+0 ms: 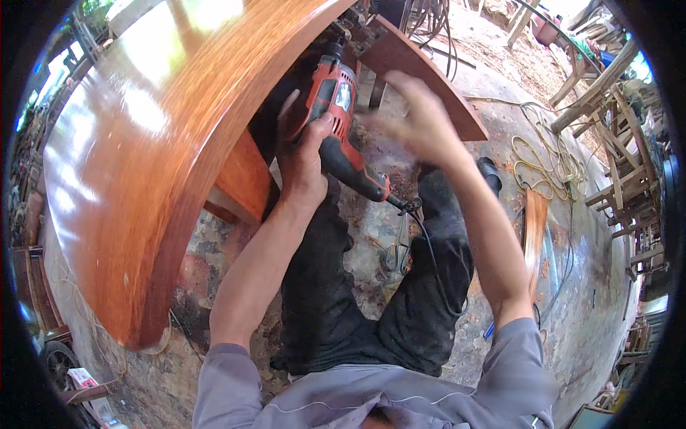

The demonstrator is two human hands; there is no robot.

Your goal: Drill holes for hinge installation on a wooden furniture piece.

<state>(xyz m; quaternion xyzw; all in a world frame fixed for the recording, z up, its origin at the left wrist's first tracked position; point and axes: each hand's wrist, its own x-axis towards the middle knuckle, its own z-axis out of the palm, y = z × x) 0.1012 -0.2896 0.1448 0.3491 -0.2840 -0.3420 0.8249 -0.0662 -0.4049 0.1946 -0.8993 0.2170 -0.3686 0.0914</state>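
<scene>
My left hand (304, 161) is wrapped round the body of a red and black corded power drill (348, 127). The drill points up and away, its chuck close to the underside of a glossy brown wooden tabletop (153, 171); the tip of the bit is hard to make out there. To the right of the drill, my right hand (425, 125) is in the air, blurred by motion, with its fingers apart and nothing in them. Just beyond it stands a flat reddish-brown wooden panel (436, 86). From the drill's handle a black cord (432, 250) hangs over my right leg.
A wooden support (243, 179) shows under the tabletop. On the stained concrete floor (357, 286), right of me, lie a varnished wood strip (534, 229) and a coiled yellowish cord (547, 161). Stacked wooden frames (622, 171) line the right side; a small wheel (58, 361) is far left.
</scene>
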